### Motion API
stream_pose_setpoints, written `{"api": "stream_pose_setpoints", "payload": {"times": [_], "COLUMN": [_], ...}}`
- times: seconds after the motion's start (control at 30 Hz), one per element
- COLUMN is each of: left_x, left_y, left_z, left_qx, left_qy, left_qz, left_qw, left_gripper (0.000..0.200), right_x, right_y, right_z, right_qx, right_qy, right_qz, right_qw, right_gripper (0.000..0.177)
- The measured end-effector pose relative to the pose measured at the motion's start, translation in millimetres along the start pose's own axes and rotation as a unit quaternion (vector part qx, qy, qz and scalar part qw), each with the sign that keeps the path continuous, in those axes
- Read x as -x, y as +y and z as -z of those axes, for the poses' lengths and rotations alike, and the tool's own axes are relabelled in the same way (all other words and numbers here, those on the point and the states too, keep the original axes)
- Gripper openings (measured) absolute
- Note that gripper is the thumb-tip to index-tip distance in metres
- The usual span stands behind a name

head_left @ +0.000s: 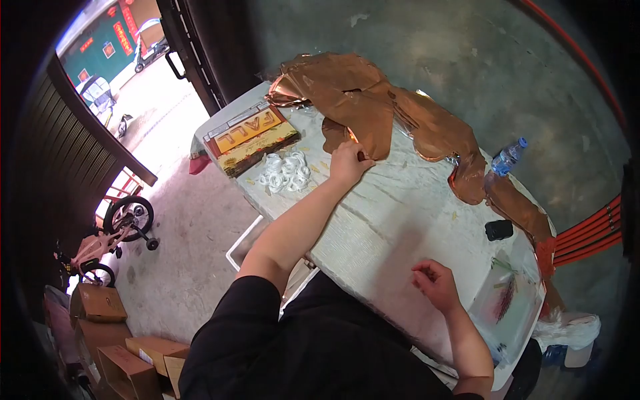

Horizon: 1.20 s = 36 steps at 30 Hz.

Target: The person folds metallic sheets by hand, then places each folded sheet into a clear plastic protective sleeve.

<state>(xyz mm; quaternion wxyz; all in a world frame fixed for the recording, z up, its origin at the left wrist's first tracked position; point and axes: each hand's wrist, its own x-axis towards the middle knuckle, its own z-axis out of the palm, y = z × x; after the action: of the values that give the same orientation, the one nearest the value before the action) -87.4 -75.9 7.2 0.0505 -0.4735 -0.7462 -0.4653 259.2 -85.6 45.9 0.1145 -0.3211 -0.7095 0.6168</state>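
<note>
My left hand (349, 165) is closed, its fingertips pinching the lower edge of a flat copper-coloured foil balloon (371, 127). More flat copper foil balloons (440, 127) lie overlapped along the far side of the table. My right hand (437, 285) is above the near right part of the table, fingers loosely curled and apart, with nothing visible in it. Left of my left hand lie several coils of white ribbon (285, 171) and a flat printed pack (250, 138) marked "FALL".
The white-covered table (360, 247) has a water bottle (509, 157), a small black object (499, 230) and a clear plastic bag (503, 300) on its right side. Cardboard boxes (103, 303) and a small bicycle (110, 240) stand at left. A doorway opens behind them.
</note>
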Motion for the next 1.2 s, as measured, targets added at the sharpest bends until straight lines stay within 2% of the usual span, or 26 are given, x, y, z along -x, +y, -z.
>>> {"api": "stream_pose_setpoints", "payload": {"times": [0.23, 0.3, 0.47, 0.6, 0.67, 0.8, 0.9, 0.97, 1.0, 1.2], "left_x": [-1.1, -0.8, 0.0, -0.9, -1.2, -1.9, -1.6, -0.9, -1.6, -2.7], "left_y": [-3.9, -6.9, -14.5, -7.9, -5.5, -4.3, 1.4, 1.9, 2.0, 6.0], "left_z": [-2.9, -5.5, -12.3, -5.8, -4.0, -4.5, -0.2, -0.9, -1.0, 1.4], "left_qx": [0.108, 0.141, 0.188, 0.193, 0.180, 0.191, 0.176, 0.141, 0.141, 0.080], "left_qy": [0.004, -0.002, 0.059, 0.034, 0.052, 0.067, 0.060, 0.056, 0.057, 0.064], "left_qz": [0.046, 0.068, 0.042, 0.063, 0.035, 0.049, 0.036, -0.026, -0.025, -0.110], "left_qw": [0.993, 0.988, 0.980, 0.979, 0.982, 0.978, 0.982, 0.988, 0.988, 0.989], "left_gripper": [0.024, 0.022, 0.013, 0.011, 0.011, 0.013, 0.014, 0.013, 0.013, 0.017], "right_x": [-51.6, -72.1, -133.0, -179.5, -197.0, -225.9, -238.6, -245.7, -248.5, -276.4], "right_y": [-20.9, -26.3, -26.9, -29.6, -36.0, -50.5, -64.5, -71.1, -74.2, -56.8], "right_z": [-12.5, -15.2, -14.9, -15.5, -22.2, -35.0, -42.8, -46.4, -47.4, -48.3], "right_qx": [0.119, 0.082, 0.041, -0.002, -0.015, -0.075, -0.130, -0.142, -0.154, -0.133], "right_qy": [-0.060, -0.052, -0.027, -0.018, -0.001, 0.034, 0.049, 0.049, 0.051, 0.068], "right_qz": [0.065, 0.076, 0.068, 0.078, 0.075, 0.054, 0.013, 0.005, -0.003, -0.003], "right_qw": [0.989, 0.992, 0.996, 0.997, 0.997, 0.995, 0.990, 0.989, 0.987, 0.989], "right_gripper": [0.010, 0.012, 0.012, 0.017, 0.019, 0.025, 0.028, 0.027, 0.027, 0.027]}}
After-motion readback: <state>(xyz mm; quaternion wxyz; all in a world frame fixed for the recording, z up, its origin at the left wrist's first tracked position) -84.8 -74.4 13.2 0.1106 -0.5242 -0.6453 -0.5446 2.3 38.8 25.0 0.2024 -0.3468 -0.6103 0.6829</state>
